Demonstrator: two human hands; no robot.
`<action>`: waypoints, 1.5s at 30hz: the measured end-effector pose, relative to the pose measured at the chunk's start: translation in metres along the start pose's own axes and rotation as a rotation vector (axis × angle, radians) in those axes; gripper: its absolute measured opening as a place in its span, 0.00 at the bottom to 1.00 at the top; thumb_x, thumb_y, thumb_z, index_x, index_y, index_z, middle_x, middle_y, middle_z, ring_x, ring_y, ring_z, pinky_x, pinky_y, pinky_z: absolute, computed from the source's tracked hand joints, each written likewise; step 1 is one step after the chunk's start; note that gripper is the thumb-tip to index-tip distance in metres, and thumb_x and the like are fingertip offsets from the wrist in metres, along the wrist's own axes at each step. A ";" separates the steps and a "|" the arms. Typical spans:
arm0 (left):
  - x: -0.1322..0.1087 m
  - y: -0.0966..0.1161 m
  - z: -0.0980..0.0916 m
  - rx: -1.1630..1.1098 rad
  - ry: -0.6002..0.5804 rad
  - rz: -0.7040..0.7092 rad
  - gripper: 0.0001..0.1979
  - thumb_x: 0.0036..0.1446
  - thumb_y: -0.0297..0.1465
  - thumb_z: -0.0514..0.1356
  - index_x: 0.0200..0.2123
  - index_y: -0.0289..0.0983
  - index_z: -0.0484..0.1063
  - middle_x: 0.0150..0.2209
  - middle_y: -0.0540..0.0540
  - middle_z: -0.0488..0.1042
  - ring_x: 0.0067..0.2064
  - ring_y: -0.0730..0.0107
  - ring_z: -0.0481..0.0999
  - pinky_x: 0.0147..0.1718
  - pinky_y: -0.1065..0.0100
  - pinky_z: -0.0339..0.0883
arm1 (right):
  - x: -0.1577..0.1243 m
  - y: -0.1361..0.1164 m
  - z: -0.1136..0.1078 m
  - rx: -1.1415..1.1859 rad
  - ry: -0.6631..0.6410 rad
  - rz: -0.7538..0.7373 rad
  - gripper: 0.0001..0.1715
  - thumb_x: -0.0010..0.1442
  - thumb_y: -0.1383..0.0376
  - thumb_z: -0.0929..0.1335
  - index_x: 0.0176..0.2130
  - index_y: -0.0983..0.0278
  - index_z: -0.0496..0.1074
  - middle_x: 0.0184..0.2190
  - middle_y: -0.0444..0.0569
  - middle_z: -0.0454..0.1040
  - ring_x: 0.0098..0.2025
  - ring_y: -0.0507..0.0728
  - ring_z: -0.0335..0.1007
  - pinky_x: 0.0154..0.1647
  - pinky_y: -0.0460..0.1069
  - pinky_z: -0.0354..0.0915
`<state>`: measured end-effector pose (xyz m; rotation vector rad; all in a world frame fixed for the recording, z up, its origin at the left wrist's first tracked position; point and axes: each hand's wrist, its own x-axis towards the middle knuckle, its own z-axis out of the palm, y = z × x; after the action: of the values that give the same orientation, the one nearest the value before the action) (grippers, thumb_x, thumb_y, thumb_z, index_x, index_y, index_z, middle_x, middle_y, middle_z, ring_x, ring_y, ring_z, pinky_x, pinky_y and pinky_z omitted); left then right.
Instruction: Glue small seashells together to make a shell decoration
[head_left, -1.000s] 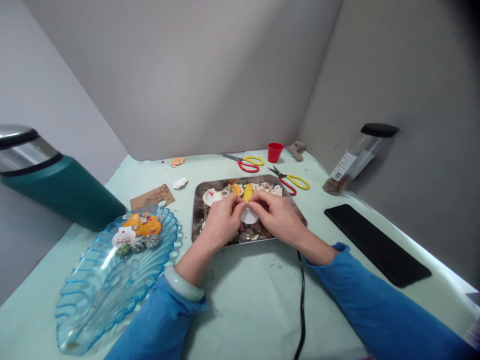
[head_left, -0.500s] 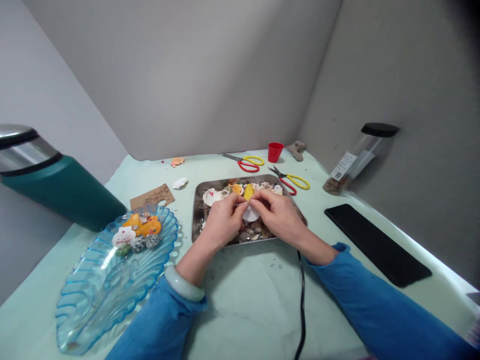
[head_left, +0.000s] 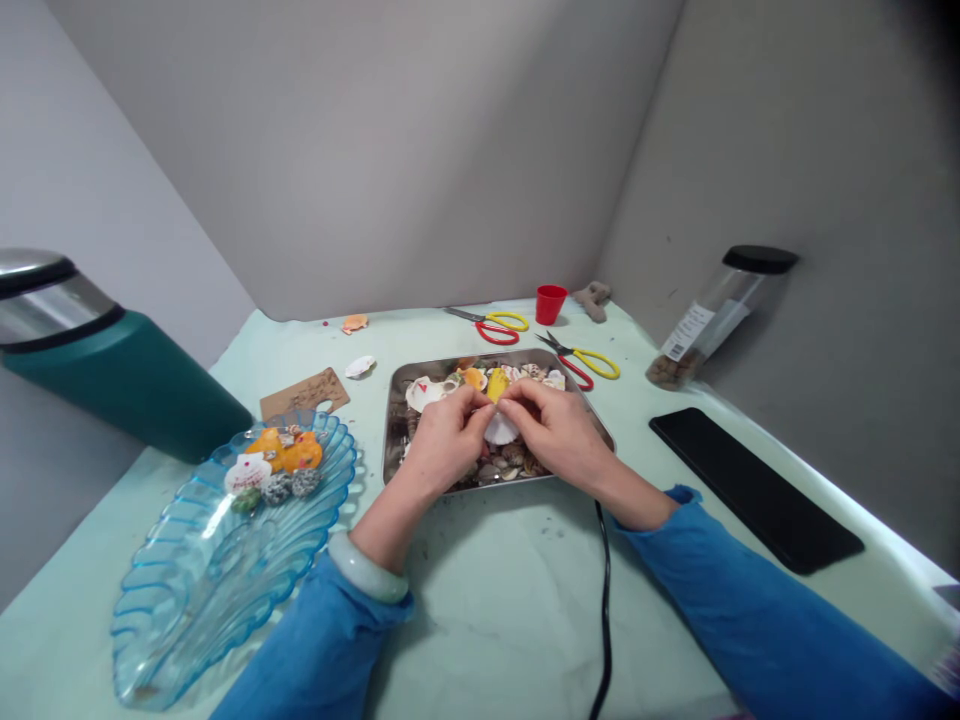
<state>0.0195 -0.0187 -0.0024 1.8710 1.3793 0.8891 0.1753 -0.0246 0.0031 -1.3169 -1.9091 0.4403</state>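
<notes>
My left hand (head_left: 454, 430) and my right hand (head_left: 551, 425) meet fingertip to fingertip over a metal tray (head_left: 388, 440) heaped with seashells. Both are pinched closed, thumb against forefinger. Between them, just below the fingertips, shows a white ribbed scallop shell (head_left: 502, 430); whether it hangs from the fingers or lies on the heap I cannot tell. Whatever the pinches hold is too small to make out. Behind the fingers in the tray are a yellow shell (head_left: 497, 383) and a large white shell (head_left: 427, 393).
On the left are a blue clear dish (head_left: 202, 580) with several shells and beads, a green bottle (head_left: 142, 380) and a brown card (head_left: 304, 394). Two scissors (head_left: 504, 328), a red cup (head_left: 550, 305), a jar (head_left: 697, 325) and a black phone-like slab (head_left: 750, 490) stand or lie behind and right.
My hands stay almost in place, their fingertips shifting very slightly. A thin pale strand between the fingertips earlier is now hard to see.
</notes>
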 end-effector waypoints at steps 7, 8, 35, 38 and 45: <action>-0.001 -0.002 0.001 0.002 0.005 0.019 0.09 0.56 0.36 0.52 0.33 0.38 0.68 0.19 0.52 0.71 0.23 0.72 0.72 0.24 0.73 0.61 | 0.000 0.000 0.001 -0.009 0.004 0.011 0.08 0.59 0.65 0.63 0.30 0.64 0.71 0.24 0.41 0.72 0.26 0.49 0.64 0.29 0.44 0.55; -0.002 -0.002 0.001 0.008 0.010 0.019 0.09 0.56 0.36 0.53 0.32 0.38 0.68 0.20 0.52 0.71 0.23 0.72 0.72 0.24 0.73 0.61 | 0.000 -0.001 0.000 -0.012 0.005 0.012 0.08 0.59 0.65 0.64 0.30 0.64 0.71 0.25 0.41 0.72 0.26 0.49 0.64 0.29 0.44 0.55; -0.002 0.006 -0.002 0.134 0.085 -0.008 0.10 0.58 0.36 0.51 0.30 0.38 0.67 0.18 0.52 0.71 0.23 0.70 0.71 0.27 0.71 0.61 | 0.000 0.001 -0.001 0.048 0.005 -0.011 0.10 0.60 0.63 0.62 0.34 0.63 0.71 0.27 0.42 0.73 0.28 0.50 0.64 0.31 0.45 0.56; -0.001 0.005 -0.001 0.083 0.080 -0.030 0.10 0.58 0.37 0.51 0.31 0.38 0.67 0.17 0.52 0.70 0.22 0.71 0.71 0.27 0.71 0.61 | -0.001 0.000 -0.001 0.049 0.011 -0.002 0.09 0.60 0.64 0.62 0.33 0.63 0.70 0.27 0.42 0.73 0.28 0.50 0.65 0.31 0.44 0.56; -0.002 0.001 0.001 -0.011 0.010 0.011 0.10 0.57 0.39 0.53 0.34 0.38 0.67 0.27 0.50 0.74 0.22 0.74 0.72 0.24 0.74 0.62 | -0.001 -0.001 -0.001 0.017 -0.006 0.009 0.08 0.59 0.65 0.63 0.31 0.63 0.70 0.25 0.41 0.71 0.27 0.49 0.65 0.30 0.44 0.55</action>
<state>0.0203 -0.0212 -0.0028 1.8698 1.3696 0.9108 0.1757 -0.0257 0.0043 -1.3153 -1.9008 0.4644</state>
